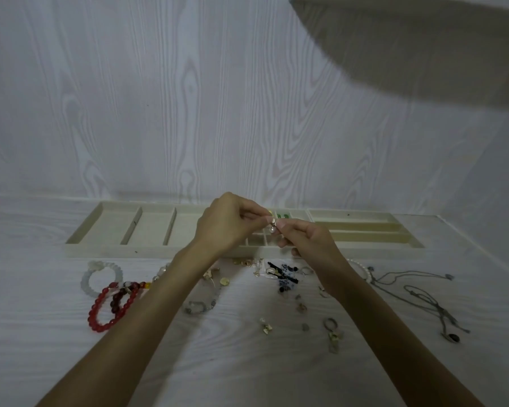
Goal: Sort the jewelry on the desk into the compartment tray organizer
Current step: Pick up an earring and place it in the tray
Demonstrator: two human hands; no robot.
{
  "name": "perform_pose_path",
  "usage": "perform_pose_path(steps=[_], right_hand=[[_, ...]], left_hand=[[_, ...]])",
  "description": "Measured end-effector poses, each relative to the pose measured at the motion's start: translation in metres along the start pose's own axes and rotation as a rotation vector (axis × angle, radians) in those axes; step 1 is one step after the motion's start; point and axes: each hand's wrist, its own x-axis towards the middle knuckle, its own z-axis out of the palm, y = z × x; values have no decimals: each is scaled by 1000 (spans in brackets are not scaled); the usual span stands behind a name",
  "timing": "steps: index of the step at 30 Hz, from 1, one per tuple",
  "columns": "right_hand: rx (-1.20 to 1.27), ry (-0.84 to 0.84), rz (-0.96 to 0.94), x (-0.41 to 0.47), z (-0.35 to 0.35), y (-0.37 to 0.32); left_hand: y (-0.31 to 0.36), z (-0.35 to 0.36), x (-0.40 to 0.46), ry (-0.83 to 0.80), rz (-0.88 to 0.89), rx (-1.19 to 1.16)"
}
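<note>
A long cream compartment tray (100, 230) lies along the back of the desk. Above its small middle cells, my left hand (227, 221) and my right hand (306, 236) both pinch one small pearl drop earring (273, 229) between their fingertips. Green pieces (283, 215) and a yellow one sit in small cells behind the hands. Loose jewelry lies in front of the tray: a red bead bracelet (103, 312), a white bead bracelet (90, 282), a grey stone bracelet (200, 305), black hair clips and small earrings (282, 276), and thin chain necklaces (420, 295).
The desk is pale wood grain and meets a matching wall behind the tray. A ring and small gold pieces (331, 327) lie at the front right. A pale shelf or lamp edge (423, 48) hangs at the upper right.
</note>
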Motion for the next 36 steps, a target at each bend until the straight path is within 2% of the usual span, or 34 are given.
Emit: perform_pose_path(steps=[7, 11, 15, 18, 21, 25, 27, 32, 36], right_hand=[[-24, 55, -158, 2, -15, 2], [-75, 111, -254, 11, -27, 3], [-270, 228, -283, 33, -43, 5], [-426, 196, -338, 50, -53, 7], [-555, 161, -315, 69, -68, 8], [-738, 87, -269, 98, -89, 15], [-844, 47, -246, 110, -95, 19], [-941, -66, -178, 134, -88, 34], [-1004, -61, -165, 145, -82, 45]], left_hand=[[8, 13, 8, 3, -12, 102], [11, 24, 22, -54, -50, -33], [10, 37, 39, -64, -52, -125], [6, 44, 50, -74, -53, -164], [-3, 48, 59, -16, -54, -152], [-27, 41, 63, 97, -46, 162], [-36, 36, 63, 98, -40, 261], [-46, 28, 68, 41, -57, 290], [-48, 24, 70, 55, -47, 266]])
